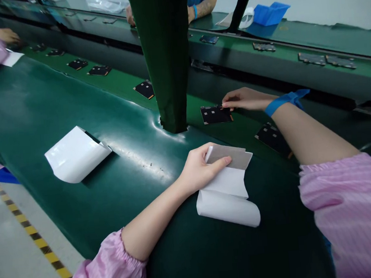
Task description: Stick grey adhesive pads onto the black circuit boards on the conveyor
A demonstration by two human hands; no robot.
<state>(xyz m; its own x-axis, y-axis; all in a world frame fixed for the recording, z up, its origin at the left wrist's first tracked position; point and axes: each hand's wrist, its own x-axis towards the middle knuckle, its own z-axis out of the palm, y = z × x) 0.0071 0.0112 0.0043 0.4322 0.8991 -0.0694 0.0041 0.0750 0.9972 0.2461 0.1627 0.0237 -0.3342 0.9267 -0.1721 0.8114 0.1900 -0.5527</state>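
Note:
My left hand [201, 168] is closed around a curled white sheet [224, 185], its thumb pressing on a greyish strip along the top. The sheet's lower end rolls up just above the green mat. Farther forward, my right hand [245, 98] pinches the upper right corner of a black circuit board [216, 115] on the green belt. That board has small pale squares on its face and copper-coloured tabs. A blue band [284, 102] circles my right wrist. Another black circuit board [272, 138] lies nearer, partly behind my right forearm.
A dark green post [169, 62] rises between the mat and the belt. Left of my hand lies another curled white sheet [78, 155]. Several boards, one a circuit board [99, 71], line the belt. Beyond are a blue bin [271, 14] and a co-worker's forearm [205, 7]; another co-worker's hand [7, 37] is far left.

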